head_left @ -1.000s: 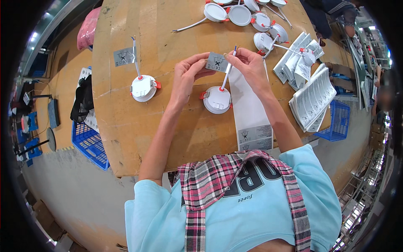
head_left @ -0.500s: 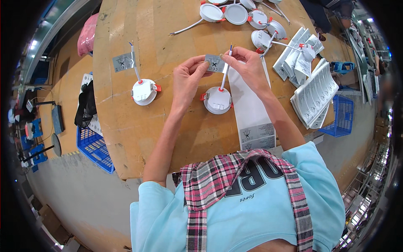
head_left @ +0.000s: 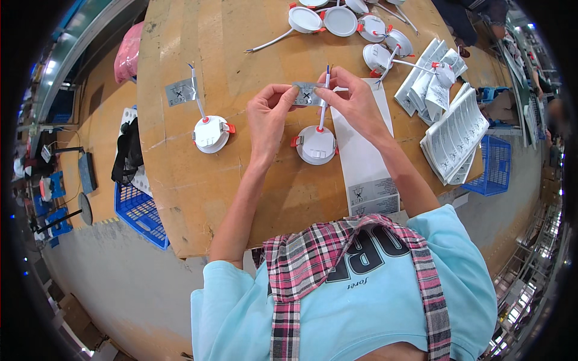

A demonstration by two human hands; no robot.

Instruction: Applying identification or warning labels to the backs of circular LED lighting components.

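Note:
A small silver label (head_left: 306, 94) is stretched between my two hands beside the white cable (head_left: 324, 111) of a round downlight (head_left: 317, 145). My left hand (head_left: 269, 115) pinches the label's left end between thumb and fingers. At its right end, where the label meets the cable, my right hand (head_left: 351, 100) closes its thumb and fingers on it. The downlight lies on the table below, its back facing up, with red-tipped clips at the sides. To the left, another downlight (head_left: 211, 134) has a silver label (head_left: 180, 92) fixed around its cable like a flag.
A white backing strip (head_left: 365, 153) with silver labels lies under my right forearm. Folded label sheets (head_left: 454, 137) are stacked to the right. Several downlights (head_left: 340, 21) crowd the table's far side. Blue crates (head_left: 142, 215) stand beyond the table edges.
My hands stay on the label, and its right end now sits closer against the cable. The whole view has shifted slightly.

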